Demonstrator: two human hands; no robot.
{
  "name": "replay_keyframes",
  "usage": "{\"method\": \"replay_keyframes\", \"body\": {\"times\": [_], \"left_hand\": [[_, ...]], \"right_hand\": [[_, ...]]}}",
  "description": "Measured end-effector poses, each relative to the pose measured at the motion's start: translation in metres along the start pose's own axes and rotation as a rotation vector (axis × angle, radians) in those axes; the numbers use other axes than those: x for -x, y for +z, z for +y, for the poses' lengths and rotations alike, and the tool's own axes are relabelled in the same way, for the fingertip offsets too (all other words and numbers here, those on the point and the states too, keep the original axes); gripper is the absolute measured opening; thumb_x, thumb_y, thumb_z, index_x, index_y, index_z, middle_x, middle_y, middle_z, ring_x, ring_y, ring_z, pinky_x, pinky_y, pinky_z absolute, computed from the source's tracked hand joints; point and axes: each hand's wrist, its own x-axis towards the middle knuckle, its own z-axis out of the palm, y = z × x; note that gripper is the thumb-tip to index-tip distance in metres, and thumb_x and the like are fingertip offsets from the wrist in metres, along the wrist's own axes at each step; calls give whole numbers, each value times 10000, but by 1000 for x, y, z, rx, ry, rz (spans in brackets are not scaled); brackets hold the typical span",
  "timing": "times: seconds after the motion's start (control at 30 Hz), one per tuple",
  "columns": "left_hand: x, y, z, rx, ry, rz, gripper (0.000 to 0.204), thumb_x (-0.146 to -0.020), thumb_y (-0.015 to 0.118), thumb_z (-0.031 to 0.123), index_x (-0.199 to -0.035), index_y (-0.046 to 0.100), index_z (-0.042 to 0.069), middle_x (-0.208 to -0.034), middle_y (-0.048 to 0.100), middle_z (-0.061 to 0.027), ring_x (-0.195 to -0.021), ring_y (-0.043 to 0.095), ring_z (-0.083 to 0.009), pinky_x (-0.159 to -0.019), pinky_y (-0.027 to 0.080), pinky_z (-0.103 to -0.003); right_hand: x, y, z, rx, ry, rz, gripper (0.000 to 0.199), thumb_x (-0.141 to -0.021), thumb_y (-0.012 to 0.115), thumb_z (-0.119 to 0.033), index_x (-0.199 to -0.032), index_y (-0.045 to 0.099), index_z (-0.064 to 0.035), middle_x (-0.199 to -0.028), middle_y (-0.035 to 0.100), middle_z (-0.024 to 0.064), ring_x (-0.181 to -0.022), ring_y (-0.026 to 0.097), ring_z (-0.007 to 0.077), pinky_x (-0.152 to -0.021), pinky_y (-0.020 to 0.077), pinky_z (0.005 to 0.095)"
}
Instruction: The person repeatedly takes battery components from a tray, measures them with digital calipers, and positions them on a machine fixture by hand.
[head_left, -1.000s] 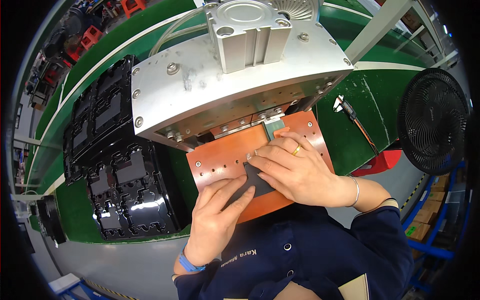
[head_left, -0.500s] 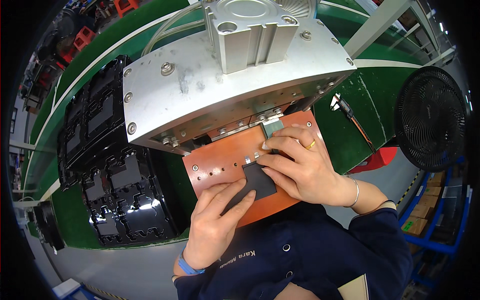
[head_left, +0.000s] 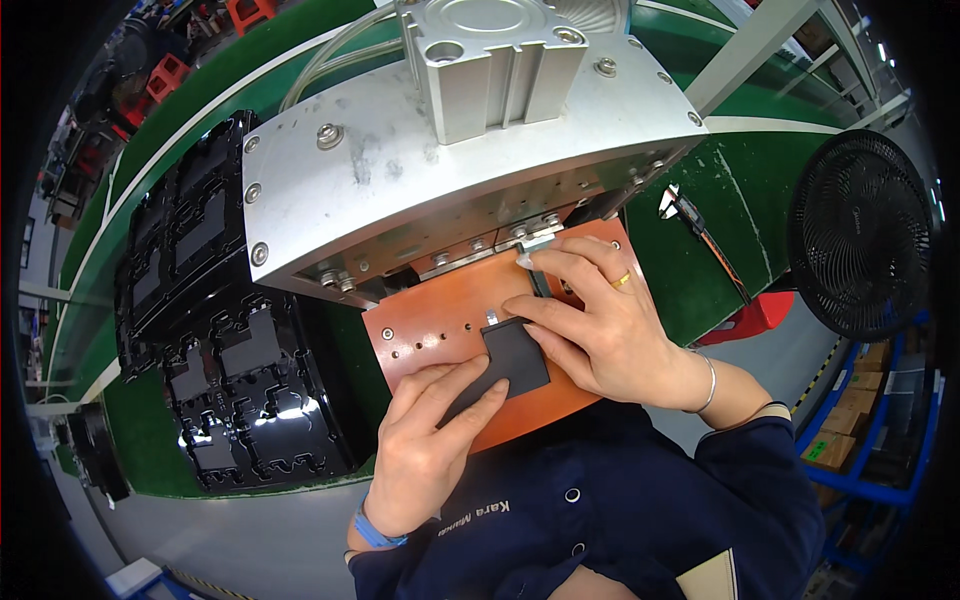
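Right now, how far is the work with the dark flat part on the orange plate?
Done: the dark flat part lies on the orange plate, in front of the metal press. In hand: the left hand and the right hand both rest fingers on it. Left: it is not under the press head yet, and black trays of similar parts wait at the left.

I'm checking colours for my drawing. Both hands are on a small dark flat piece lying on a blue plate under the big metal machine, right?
Not quite: the plate is orange-brown, not blue, as the head view shows. Both the left hand and right hand do touch the dark flat piece under the metal machine.
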Motion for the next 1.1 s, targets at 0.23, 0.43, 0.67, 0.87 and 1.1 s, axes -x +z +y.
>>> {"method": "replay_keyframes", "body": {"times": [0.23,0.43,0.67,0.87,1.1], "left_hand": [[1,0,-1,-15,6,22,407,-654,687,-27,-1044,746,79,-1145,652,-117,-978,592,-286,-821,540,-365],[0,0,-1,-5,20,12,406,-655,677,-31,-1041,744,74,-1143,651,-123,-978,590,-292,-824,539,-368],[1,0,-1,-7,13,17,406,-655,674,-26,-1045,739,71,-1150,646,-123,-984,585,-295,-835,533,-369],[2,1,-2,-9,15,10,405,-659,674,-23,-1048,737,72,-1157,641,-125,-987,579,-295,-830,532,-367],[6,2,-1,-11,-3,44,416,-663,673,-29,-1054,746,93,-1151,636,-128,-963,562,-288,-826,521,-362]], "right_hand": [[5,5,7,-228,27,20,297,-756,708,-32,-1042,631,-55,-1094,613,81,-1099,543,301,-949,422,440],[-2,6,2,-197,-29,-12,286,-731,656,54,-998,618,-41,-987,651,64,-1032,587,283,-922,441,437],[7,2,3,-191,53,131,239,-700,655,53,-914,622,-49,-885,634,89,-985,612,280,-892,460,432],[6,5,5,-193,5,113,244,-679,663,43,-899,613,-52,-833,630,84,-959,627,276,-893,458,432],[14,-4,-16,-128,83,84,234,-697,652,42,-903,593,-52,-956,686,88,-999,621,289,-971,425,502]]}}
